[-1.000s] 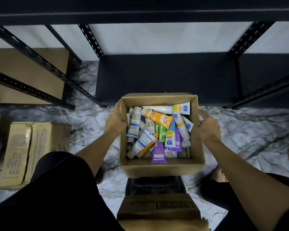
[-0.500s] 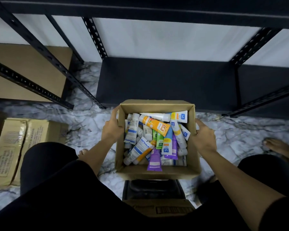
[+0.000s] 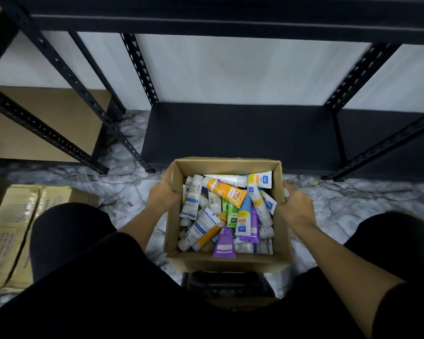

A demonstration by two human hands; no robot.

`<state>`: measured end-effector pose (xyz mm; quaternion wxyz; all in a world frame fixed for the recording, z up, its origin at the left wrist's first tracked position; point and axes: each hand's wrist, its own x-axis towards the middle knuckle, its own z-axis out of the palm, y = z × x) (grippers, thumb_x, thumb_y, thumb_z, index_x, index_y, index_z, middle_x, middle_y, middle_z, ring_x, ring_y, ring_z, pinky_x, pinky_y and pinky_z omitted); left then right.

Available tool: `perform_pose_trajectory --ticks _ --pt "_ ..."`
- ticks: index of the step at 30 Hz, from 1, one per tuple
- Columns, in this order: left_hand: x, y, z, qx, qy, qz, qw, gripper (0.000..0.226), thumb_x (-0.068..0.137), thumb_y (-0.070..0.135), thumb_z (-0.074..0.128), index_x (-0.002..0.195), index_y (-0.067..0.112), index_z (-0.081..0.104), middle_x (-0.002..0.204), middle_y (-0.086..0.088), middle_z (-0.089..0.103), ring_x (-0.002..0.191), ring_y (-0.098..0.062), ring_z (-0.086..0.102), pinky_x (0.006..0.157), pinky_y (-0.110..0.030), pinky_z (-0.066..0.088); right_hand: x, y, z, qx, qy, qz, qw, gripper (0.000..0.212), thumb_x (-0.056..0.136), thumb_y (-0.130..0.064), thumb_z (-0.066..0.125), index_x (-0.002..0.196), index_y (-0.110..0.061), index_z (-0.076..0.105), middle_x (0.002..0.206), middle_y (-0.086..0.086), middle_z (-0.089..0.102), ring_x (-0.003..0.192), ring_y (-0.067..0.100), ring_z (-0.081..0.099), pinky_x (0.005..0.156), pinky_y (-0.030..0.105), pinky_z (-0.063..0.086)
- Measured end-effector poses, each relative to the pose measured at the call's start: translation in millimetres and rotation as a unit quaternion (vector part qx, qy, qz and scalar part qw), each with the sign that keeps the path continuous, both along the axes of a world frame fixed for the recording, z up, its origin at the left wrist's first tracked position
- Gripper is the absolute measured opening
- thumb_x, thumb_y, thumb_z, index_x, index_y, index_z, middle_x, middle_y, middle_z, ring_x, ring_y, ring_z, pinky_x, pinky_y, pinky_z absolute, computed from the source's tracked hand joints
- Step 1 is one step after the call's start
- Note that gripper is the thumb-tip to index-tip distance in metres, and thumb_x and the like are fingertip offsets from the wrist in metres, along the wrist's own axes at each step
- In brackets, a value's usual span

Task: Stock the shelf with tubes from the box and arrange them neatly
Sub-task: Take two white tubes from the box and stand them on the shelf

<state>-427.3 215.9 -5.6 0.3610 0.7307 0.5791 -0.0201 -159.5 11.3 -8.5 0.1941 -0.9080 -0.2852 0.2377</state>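
Open brown cardboard box of jumbled coloured plastic tubes has drifted lower toward the lap since earlier, left hand and right hand clamping its side walls, fingers curled over the rims, before the empty black metal shelf.

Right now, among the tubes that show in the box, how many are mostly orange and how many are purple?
Orange tubes: 2
Purple tubes: 2
Total in the box: 4
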Motion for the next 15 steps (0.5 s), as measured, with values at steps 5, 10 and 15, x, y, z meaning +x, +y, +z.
perform_pose_trajectory --ticks 5,10,15 --pt "-1 0 -2 0.012 0.025 -0.030 0.999 0.081 0.092 0.030 0.051 0.149 0.052 -0.001 0.123 -0.012 0.062 0.103 -0.037 0.062 0.090 -0.048 0.051 -4 -6 -2 -0.003 -0.003 0.002 1.000 0.043 0.087 -0.017 0.062 0.125 -0.037 0.058 0.094 0.011 0.069 0.082 0.033 0.063 0.067 0.035 0.052" --pt "-2 0 -15 0.014 0.033 -0.030 0.999 0.077 0.097 0.037 0.045 0.149 0.051 -0.009 0.133 -0.014 0.057 0.110 -0.037 0.060 0.088 -0.044 0.047 -1 -1 -5 -0.065 -0.032 0.034 0.997 0.032 0.091 -0.027 0.058 0.122 -0.025 0.052 0.100 0.010 0.068 0.088 0.031 0.065 0.073 0.040 0.057" --pt "5 -17 -13 0.041 0.002 0.014 0.999 0.074 0.095 0.034 0.048 0.154 0.038 0.003 0.135 -0.012 0.055 0.115 -0.037 0.057 0.091 -0.046 0.047 -15 18 3 -0.085 -0.062 0.055 0.993 0.040 0.088 -0.030 0.060 0.126 -0.024 0.050 0.111 0.011 0.063 0.102 0.036 0.062 0.076 0.041 0.053"
